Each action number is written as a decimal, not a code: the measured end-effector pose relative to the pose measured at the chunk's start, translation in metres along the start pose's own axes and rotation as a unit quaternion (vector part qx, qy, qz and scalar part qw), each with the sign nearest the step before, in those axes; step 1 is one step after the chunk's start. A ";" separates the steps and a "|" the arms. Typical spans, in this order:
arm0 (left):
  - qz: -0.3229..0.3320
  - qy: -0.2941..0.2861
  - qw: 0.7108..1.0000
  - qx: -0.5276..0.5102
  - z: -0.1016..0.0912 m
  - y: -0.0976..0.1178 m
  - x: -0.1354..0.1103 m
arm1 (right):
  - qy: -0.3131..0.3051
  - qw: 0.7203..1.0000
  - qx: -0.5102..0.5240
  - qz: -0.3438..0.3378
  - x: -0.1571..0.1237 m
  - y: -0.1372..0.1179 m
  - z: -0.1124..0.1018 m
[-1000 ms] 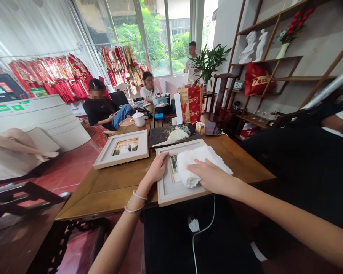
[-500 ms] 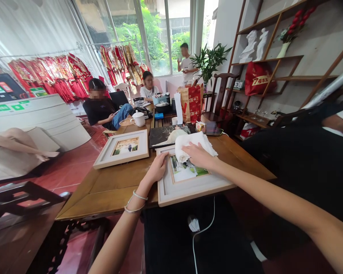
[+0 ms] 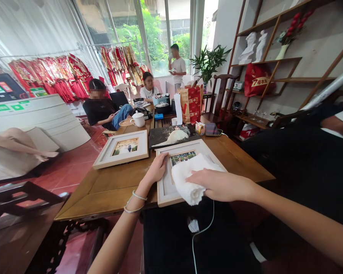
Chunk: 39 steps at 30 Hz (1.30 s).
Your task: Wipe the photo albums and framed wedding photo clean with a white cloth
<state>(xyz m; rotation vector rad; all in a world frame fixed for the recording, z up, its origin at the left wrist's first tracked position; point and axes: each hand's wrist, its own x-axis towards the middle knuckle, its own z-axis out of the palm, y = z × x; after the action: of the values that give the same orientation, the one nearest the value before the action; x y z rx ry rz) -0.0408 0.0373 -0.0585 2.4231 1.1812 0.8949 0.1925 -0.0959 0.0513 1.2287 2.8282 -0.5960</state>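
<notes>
Pressing a folded white cloth (image 3: 193, 173) onto the near part of a framed photo (image 3: 166, 192), the right hand (image 3: 220, 184) has its fingers closed on the fabric; the left hand (image 3: 156, 169) grips the frame's left edge. Beyond, on the wooden table (image 3: 117, 182), lie another framed picture (image 3: 125, 147) and a dark print (image 3: 174, 137).

A picture frame (image 3: 166, 192) lies face up and flat on the table (image 3: 120, 179), right at the table's near edge. It has a pale wooden rim and a wide, light grey mat (image 3: 168, 183) around a photo (image 3: 184, 156) of two people before greenery. A thick white cloth (image 3: 188, 166), soft and folded over, lies across the frame, hiding most of the photo; its rolled end passes over the rim at the table's near edge.
</notes>
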 end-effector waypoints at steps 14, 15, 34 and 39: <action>-0.002 -0.001 1.000 0.005 0.000 0.000 0.000 | 0.068 0.993 -0.059 0.078 0.033 0.032 0.017; -0.001 -0.001 1.000 0.004 0.000 0.000 0.000 | 0.077 0.992 -0.064 0.081 0.039 0.038 0.017; 0.015 0.002 1.000 -0.011 0.000 -0.001 0.001 | 0.052 0.994 -0.090 0.030 0.073 0.023 0.016; 0.010 0.008 1.000 -0.014 0.001 -0.003 0.000 | -0.006 0.996 -0.081 -0.020 0.029 -0.017 0.003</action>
<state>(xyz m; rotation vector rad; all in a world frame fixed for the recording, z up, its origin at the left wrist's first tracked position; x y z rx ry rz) -0.0421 0.0387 -0.0610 2.4148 1.1437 0.9317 0.1602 -0.0866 0.0499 1.1392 2.8317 -0.3639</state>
